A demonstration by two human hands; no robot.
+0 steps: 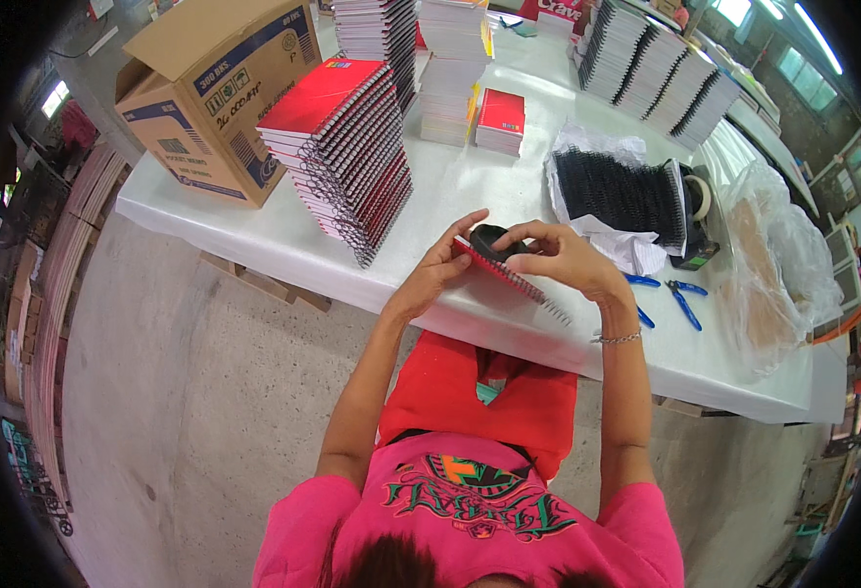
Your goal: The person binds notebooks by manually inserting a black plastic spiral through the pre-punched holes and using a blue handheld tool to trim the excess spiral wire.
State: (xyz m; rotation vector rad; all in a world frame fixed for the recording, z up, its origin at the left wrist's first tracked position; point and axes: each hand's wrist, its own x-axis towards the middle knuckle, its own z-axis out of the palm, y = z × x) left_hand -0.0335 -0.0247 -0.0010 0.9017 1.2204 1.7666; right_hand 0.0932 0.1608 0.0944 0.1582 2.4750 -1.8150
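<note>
A small red spiral notebook (494,263) is held tilted over the table's near edge. Its metal wire coil (555,310) sticks out past the cover's lower right end. My left hand (437,267) is closed on the notebook's upper left end, thumb over the cover. Just behind the notebook sits a dark round object (489,238), partly covered by fingers; its kind is not clear. My right hand (563,257) is closed with its fingertips on that round object, the thumb close to the coil.
A tall stack of red spiral notebooks (337,147) stands left, beside a cardboard box (220,98). Small red-covered pads (501,120) lie farther back. On the right are a pile of black coils (621,196), blue-handled pliers (685,302) and a clear plastic bag (783,265).
</note>
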